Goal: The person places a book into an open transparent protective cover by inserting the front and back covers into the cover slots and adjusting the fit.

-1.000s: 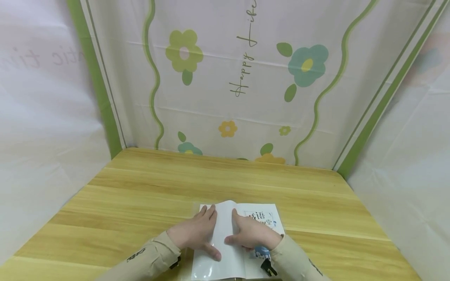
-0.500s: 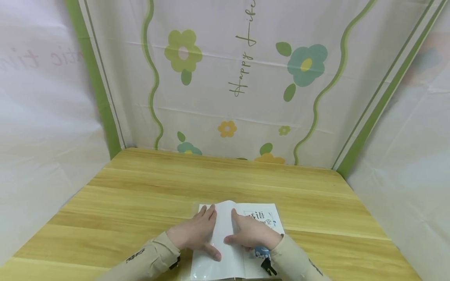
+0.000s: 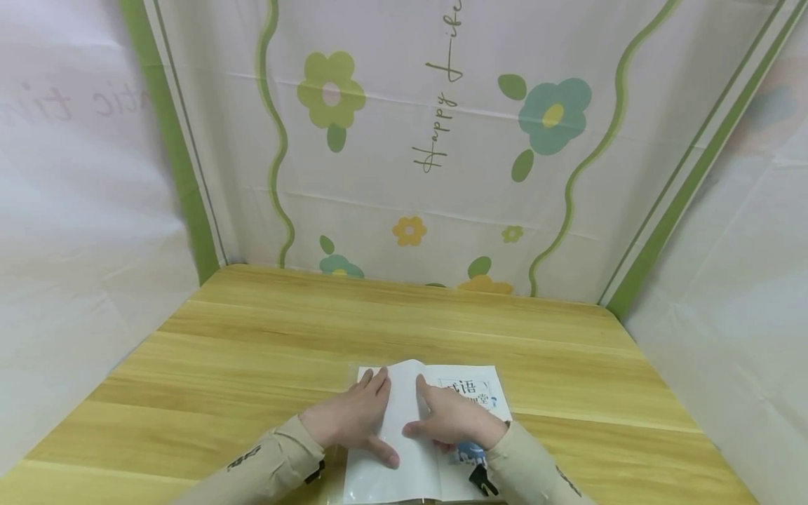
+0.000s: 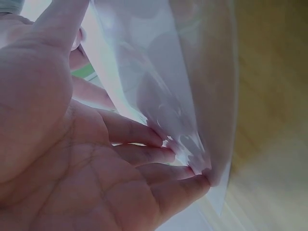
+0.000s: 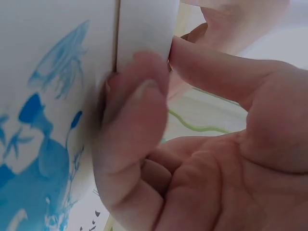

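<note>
The person's left hand (image 3: pixel 353 415) lies on the left half of an open white paper book (image 3: pixel 451 480), its thumb apart from the other fingers, which reach out close together. In the left wrist view those fingertips touch a clear, shiny plastic cover (image 4: pixel 211 106) (light glints off its creases). The right hand (image 3: pixel 454 414) is at the fold, where bent fingers and thumb pinch a raised white sheet (image 3: pixel 402 414). Beneath and beside it, the right-hand page bears black printed characters (image 3: pixel 466 388) and a blue painted picture (image 5: pixel 43 168). Loose beige fabric sleeves (image 3: pixel 530 470) cover both forearms. The book lies at the near edge of the view, around the middle of a yellowish wood-grain table (image 3: pixel 284 351). Beyond the table hangs a white cloth backdrop (image 3: pixel 391 105) with green and blue flowers and wavy green lines.
</note>
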{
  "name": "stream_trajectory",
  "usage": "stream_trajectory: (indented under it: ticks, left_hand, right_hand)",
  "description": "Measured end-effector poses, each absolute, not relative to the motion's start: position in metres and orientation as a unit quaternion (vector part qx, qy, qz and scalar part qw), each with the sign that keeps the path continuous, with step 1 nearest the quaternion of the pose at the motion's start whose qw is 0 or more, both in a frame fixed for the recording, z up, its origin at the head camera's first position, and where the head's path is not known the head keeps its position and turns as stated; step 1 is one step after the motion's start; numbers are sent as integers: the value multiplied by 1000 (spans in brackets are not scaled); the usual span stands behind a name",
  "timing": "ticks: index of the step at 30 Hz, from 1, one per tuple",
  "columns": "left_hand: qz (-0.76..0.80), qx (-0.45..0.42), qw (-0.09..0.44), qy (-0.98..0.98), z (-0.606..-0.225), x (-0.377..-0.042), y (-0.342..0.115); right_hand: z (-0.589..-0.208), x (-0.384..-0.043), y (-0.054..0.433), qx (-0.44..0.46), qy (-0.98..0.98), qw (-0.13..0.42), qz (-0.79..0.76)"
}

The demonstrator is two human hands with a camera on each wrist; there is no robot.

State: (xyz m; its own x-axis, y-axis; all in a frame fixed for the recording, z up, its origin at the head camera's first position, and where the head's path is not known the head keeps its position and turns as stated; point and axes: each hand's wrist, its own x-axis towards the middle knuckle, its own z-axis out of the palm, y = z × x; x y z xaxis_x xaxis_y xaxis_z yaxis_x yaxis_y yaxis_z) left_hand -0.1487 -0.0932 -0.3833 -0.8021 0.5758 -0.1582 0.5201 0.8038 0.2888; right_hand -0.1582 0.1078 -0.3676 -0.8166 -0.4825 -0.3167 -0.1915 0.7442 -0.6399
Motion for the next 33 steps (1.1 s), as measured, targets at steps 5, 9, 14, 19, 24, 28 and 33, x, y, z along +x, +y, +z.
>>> stream_trajectory:
  ticks: [5,9,14,19,24,28,33]
  left_hand:
    - [118,290,120,942,-382,-148,-93]
    - [121,291,119,942,-381,-147,-93]
    - [129,291,125,940,-381,-147,-93]
    - [136,294,132,937,-379,-147,-92]
    - [131,298,130,936,-378,-146,-91]
    - [131,294,138,937,-379,-146,-92]
    - [134,285,140,939,-380,-146,-92]
  right_hand:
    - [-371,-158,106,-189,907,228,-300]
    - [-371,-156,105,-190,907,225,-302]
    - [-368,-157,107,-180,905,236,-304]
    - [-364,-158,109,-179,905,237,-304]
    - [-364,-158,110,-192,903,242,-299]
    - [-365,-158,110,-195,903,243,-296]
    - [-366,-159,108,-200,907,234,-286]
